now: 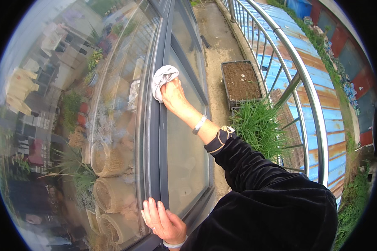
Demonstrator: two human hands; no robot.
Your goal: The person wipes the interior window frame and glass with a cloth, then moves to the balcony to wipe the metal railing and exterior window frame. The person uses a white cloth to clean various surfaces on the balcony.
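A folded white cloth point(163, 80) is bunched in my right hand point(172, 94), which presses it against the dark grey metal window frame point(155, 125). A silver bracelet circles that wrist below a black velvet sleeve. Lower down, my left hand point(163, 221) lies on the same frame near its bottom corner, fingers extended and holding nothing; a ring and a pale bangle show on it. To the left of the frame spans a large glass pane point(119, 125) with reflections and things behind it. Another pane point(187, 150) lies to the right of the frame.
A planter box of soil point(242, 80) and a clump of green grass-like plants point(257, 128) stand on the narrow concrete ledge point(215, 40). A stainless steel railing point(317, 125) runs along the right. Beyond it lies a blue, rusty corrugated roof point(326, 109).
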